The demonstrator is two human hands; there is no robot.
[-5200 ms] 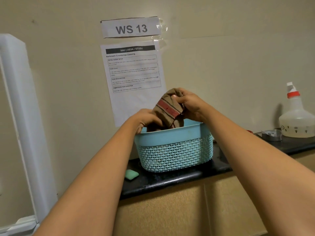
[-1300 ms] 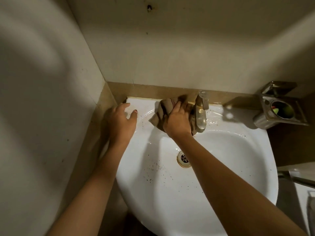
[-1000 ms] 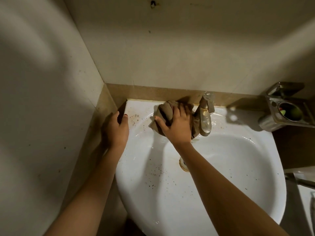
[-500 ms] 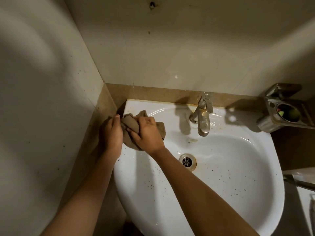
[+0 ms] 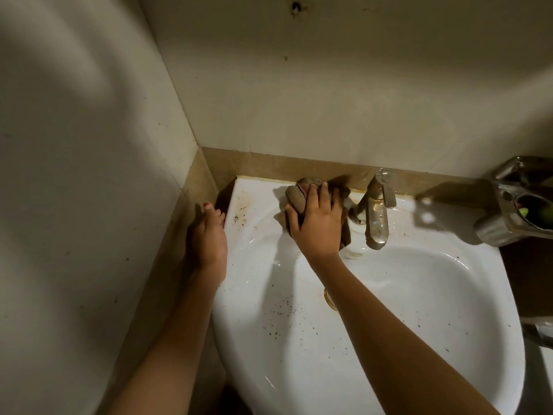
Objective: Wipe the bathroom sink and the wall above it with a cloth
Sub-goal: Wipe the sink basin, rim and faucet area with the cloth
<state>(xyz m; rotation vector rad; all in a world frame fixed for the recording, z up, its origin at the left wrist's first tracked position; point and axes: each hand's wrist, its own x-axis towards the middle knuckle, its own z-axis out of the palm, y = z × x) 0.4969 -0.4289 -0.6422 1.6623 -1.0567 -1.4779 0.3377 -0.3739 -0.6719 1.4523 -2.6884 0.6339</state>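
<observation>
A white sink [image 5: 419, 310] fills the lower right, its basin speckled with dark specks and wet streaks. My right hand [image 5: 317, 223] presses a bunched brown cloth [image 5: 296, 196] onto the sink's back ledge, just left of the metal tap [image 5: 375, 217]. My left hand [image 5: 208, 235] rests flat on the sink's left rim, against the brown tile skirting, holding nothing. Above the ledge rises the pale back wall [image 5: 329, 100], with a small dark hole near the top. My right forearm hides part of the drain [image 5: 329, 299].
A pale side wall [image 5: 74, 175] stands close on the left. At the right, a metal holder [image 5: 520, 202] is fixed beside the sink with something green inside. Dark grime marks the sink's back left corner [image 5: 241, 209].
My right hand has moved with the cloth from the sink's left rim back to the ledge beside the tap. My left hand has stayed on the left rim.
</observation>
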